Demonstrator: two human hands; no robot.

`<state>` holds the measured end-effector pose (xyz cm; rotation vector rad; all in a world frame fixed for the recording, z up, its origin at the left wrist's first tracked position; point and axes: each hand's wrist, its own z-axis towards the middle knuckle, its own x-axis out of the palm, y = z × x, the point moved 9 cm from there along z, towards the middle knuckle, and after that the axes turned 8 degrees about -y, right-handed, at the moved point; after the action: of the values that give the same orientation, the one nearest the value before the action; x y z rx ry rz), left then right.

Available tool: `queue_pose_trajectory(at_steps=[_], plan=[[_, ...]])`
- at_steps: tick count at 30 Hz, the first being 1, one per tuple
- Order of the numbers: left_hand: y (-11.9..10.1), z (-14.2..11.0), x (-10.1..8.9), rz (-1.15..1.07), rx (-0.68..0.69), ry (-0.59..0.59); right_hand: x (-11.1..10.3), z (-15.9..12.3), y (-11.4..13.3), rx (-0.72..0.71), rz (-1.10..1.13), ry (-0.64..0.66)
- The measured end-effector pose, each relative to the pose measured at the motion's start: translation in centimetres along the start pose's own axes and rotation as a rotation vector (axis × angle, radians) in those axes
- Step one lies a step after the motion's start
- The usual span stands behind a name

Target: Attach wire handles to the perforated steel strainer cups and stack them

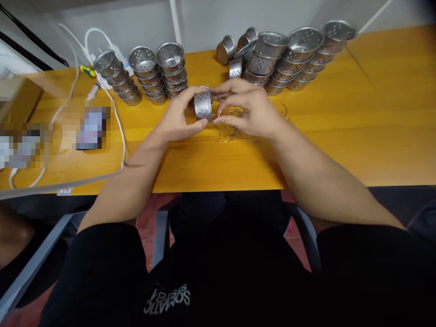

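A small perforated metal cup (203, 105) is tilted on its side above the table, and my left hand (177, 116) is wrapped around it with the thumb along its lower edge. Close against the cup's right side is my right hand (250, 106), its thumb and fingertips pinched at the rim. A thin wire seems to be between those fingertips, though it is mostly hidden. Beneath the right hand lies a loose pile of thin curved metal wires (235, 134), partly covered by the hand.
Stacks of similar perforated cups stand behind the left hand (157, 75) and at the back right (304, 45). A few loose cups (225, 50) lie between them. On the left are a phone (91, 128), a white cable (120, 122) and a yellow-green tool (87, 71).
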<state>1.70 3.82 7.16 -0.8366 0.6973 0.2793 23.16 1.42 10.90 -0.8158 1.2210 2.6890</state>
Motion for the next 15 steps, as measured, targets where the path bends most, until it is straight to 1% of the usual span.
queue_pose_trajectory(at_steps=[4,8,9,11,13,14,15], plan=[[0.0,0.2,-0.4,-0.012,0.042,-0.037,0.0,0.1,-0.2,-0.003,0.066,-0.025],[1.4,0.4,-0.9,-0.015,0.033,-0.070,0.1,0.2,-0.4,-0.012,0.180,-0.008],[1.9,0.5,-1.3,-0.007,0.027,-0.102,-0.1,0.2,-0.5,-0.009,0.212,-0.022],[2.8,0.8,-2.3,0.016,0.026,-0.218,-1.4,0.3,-1.3,0.002,0.213,-0.123],[3.6,1.0,-3.3,0.040,0.033,-0.357,-2.6,0.3,-2.8,0.023,0.093,-0.220],[4.0,1.1,-3.6,0.050,0.036,-0.409,-3.0,0.2,-3.7,0.034,0.011,-0.231],[4.3,1.2,-3.5,0.058,0.038,-0.431,-3.0,0.1,-4.9,0.043,-0.067,-0.208]])
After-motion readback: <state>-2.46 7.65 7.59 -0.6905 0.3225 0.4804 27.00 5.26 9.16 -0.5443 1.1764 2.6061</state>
